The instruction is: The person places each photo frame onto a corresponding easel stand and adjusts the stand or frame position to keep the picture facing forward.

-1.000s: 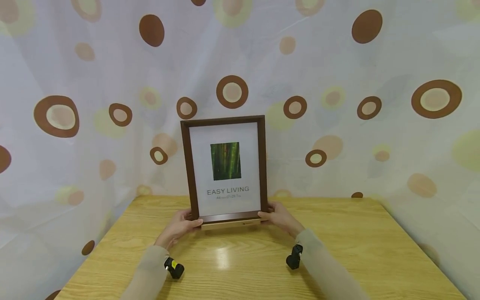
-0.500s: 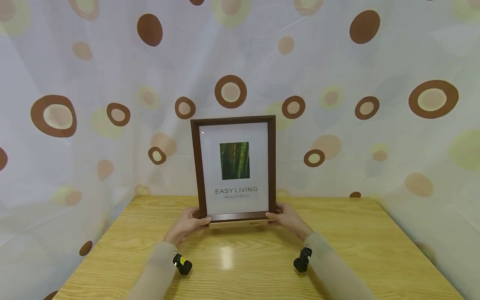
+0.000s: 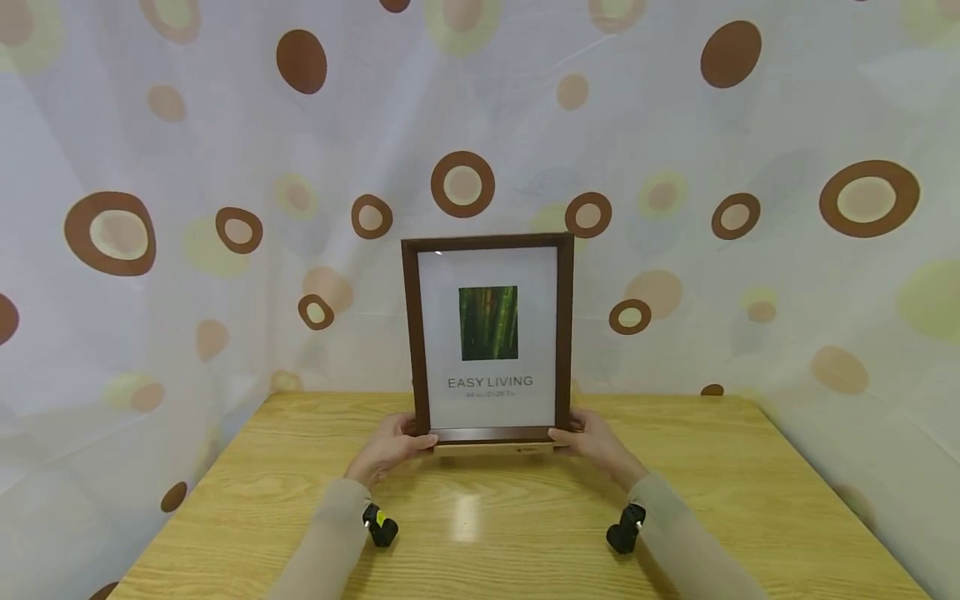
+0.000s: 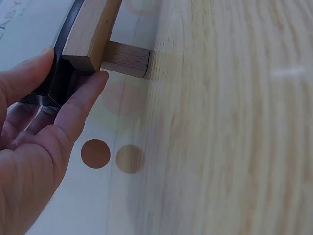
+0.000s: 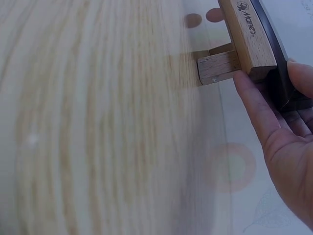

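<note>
A dark brown picture frame (image 3: 564, 333) stands nearly upright near the table's far side, with a green bamboo picture and the words EASY LIVING behind its glazing. Under its bottom edge runs the light wooden ledge of a stand (image 3: 487, 450), marked with small lettering in the right wrist view. My left hand (image 3: 390, 446) grips the frame's lower left corner, thumb on the front and fingers behind and beneath. At the lower right corner, my right hand (image 3: 596, 442) holds it the same way. A short wooden foot (image 4: 126, 58) of the stand meets the tabletop. Most of the stand is hidden behind the frame.
The wood-grain table (image 3: 675, 500) extends on both sides of the frame and in front of it. Behind and beside it hangs a pale curtain (image 3: 660, 117) with brown and beige spots. A small black camera (image 3: 381, 527) sits at each wrist.
Both hands have moved to the right across the table, carrying the picture frame and stand along. The frame leans a little less sideways now. My grip looks the same.
</note>
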The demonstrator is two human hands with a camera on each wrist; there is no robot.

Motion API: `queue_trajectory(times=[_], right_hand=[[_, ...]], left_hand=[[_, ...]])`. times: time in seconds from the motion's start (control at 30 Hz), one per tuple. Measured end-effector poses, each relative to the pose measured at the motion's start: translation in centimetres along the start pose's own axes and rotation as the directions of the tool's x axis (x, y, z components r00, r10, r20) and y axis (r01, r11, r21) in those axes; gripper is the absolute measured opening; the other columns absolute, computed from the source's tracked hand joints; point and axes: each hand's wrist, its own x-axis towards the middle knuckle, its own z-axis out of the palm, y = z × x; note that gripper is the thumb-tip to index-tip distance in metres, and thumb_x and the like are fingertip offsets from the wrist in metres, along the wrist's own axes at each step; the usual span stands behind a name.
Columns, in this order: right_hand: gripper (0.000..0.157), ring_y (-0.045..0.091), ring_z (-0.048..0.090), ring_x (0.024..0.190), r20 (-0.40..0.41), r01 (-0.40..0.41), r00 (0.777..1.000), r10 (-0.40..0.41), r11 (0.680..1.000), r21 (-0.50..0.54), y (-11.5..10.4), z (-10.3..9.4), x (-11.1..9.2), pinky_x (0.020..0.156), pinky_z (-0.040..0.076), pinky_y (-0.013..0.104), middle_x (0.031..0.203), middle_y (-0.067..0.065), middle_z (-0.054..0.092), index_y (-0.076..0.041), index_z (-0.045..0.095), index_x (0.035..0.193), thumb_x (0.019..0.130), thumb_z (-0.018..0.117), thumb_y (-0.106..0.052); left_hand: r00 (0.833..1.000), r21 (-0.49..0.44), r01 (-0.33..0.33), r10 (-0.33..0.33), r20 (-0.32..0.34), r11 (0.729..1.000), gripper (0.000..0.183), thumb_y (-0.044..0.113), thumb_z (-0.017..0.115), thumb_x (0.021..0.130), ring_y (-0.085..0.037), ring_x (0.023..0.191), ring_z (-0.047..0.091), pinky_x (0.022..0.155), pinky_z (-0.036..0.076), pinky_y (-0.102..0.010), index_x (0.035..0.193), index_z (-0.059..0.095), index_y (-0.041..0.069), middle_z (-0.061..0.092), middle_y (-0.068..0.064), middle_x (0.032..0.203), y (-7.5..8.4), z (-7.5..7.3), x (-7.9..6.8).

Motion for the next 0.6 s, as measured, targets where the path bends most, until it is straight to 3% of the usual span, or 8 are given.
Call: queue_trajectory(times=[0.17,0.6], right_hand=[[0.05,0.031,0.055,0.102,-0.019,0.001,1.0,-0.001,1.0,0.012,0.1,-0.4,-0.3,0.081,0.05,0.044,0.122,0.025,0.048,0.007,0.04,0.128,0.086,0.062,-0.011],[0.053,0.028,0.055,0.1,-0.032,0.006,0.999,-0.005,1.0,0.018,0.4,-1.3,-1.1,0.081,0.05,0.043,0.121,0.026,0.047,0.008,0.039,0.128,0.085,0.063,-0.011]], left_hand=[[0.999,-0.003,-0.006,0.006,0.037,1.0,0.052,0.002,0.064,0.083,-0.028,0.101,0.055,0.082,0.05,-0.039,0.129,0.04,-0.007,0.051,-0.023,0.118,0.2,0.3,0.3],[0.999,0.001,-0.03,0.03,0.033,1.0,0.054,0.002,0.065,0.082,-0.028,0.098,0.057,0.081,0.05,-0.039,0.131,0.041,-0.002,0.053,-0.023,0.115,0.0,1.3,0.7]])
